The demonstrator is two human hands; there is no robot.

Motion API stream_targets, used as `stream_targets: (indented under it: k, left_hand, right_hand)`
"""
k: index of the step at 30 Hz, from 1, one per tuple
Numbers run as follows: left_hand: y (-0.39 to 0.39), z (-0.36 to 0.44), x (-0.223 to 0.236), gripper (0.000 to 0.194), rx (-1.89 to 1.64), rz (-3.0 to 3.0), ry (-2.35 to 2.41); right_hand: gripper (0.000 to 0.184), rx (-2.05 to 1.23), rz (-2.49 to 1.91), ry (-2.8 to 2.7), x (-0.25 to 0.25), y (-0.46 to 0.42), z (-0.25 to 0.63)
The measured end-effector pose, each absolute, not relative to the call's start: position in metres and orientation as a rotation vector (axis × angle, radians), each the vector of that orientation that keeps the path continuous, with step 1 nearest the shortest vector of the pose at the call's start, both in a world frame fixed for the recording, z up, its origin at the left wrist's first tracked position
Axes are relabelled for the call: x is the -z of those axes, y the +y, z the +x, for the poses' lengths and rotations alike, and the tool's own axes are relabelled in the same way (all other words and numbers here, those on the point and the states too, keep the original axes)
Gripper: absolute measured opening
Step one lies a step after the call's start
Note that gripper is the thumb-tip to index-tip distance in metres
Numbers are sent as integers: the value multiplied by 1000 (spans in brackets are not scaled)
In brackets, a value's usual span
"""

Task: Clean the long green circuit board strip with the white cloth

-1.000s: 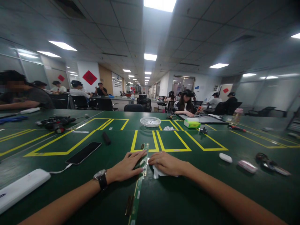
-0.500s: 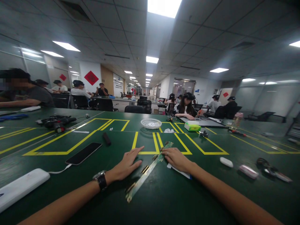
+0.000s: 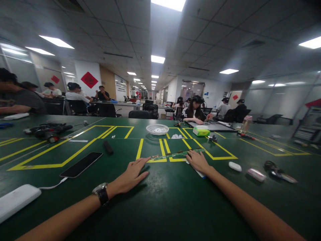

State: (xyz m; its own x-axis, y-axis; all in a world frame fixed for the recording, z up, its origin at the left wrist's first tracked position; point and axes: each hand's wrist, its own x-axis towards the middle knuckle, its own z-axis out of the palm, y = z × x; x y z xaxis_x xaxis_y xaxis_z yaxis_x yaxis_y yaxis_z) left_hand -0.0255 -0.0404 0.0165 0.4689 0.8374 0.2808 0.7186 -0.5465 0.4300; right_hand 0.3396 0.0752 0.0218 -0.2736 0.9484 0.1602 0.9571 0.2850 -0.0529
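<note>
A long, narrow green circuit board (image 3: 173, 155) lies crosswise in front of me, over the yellow tape lines. My right hand (image 3: 199, 161) has its fingers curled over the board near its right end; the fingertips are partly hidden. At the other end, my left hand (image 3: 131, 175) is open, its fingers stretched forward and the index fingertip close to or touching the board's left tip. A black-strapped watch (image 3: 101, 193) is on my left wrist. Partly beneath my right hand lies a flat white item (image 3: 200, 173) with a blue edge.
On the left are a phone (image 3: 82, 164) cabled to a white power bank (image 3: 18, 202) and a small black object (image 3: 108, 147). A white plastic basket (image 3: 157, 129) and a green tissue pack (image 3: 201, 131) stand farther back. Small white (image 3: 235, 166) and pink (image 3: 256, 174) cases lie right.
The circuit board has swung from pointing toward me to lying nearly crosswise, its near end now by my left fingertips. My right hand stays on its other end. The view shifts slightly right.
</note>
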Motion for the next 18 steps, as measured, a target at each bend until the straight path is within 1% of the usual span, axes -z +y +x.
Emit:
stream_targets:
  k: [3, 5, 9, 12, 18]
  left_hand:
    - [-41, -25, -18, 57, -666, 2462, 1332]
    - [-41, -25, -19, 58, -660, 2455, 1338]
    - [-42, -24, -20, 57, -657, 2446, 1337]
    - [-42, -25, -20, 56, -668, 2446, 1341]
    - [-39, -27, -17, 52, -764, 2440, 1325]
  right_hand:
    - [63, 28, -1783, -2416, -22, 75, 342]
    - [63, 12, -1771, -2427, -23, 77, 344]
    - [56, 27, -1742, -2423, -31, 82, 349]
    - [55, 53, -1733, -2413, -38, 85, 352]
    - [48, 7, -1601, -2519, -39, 80, 339]
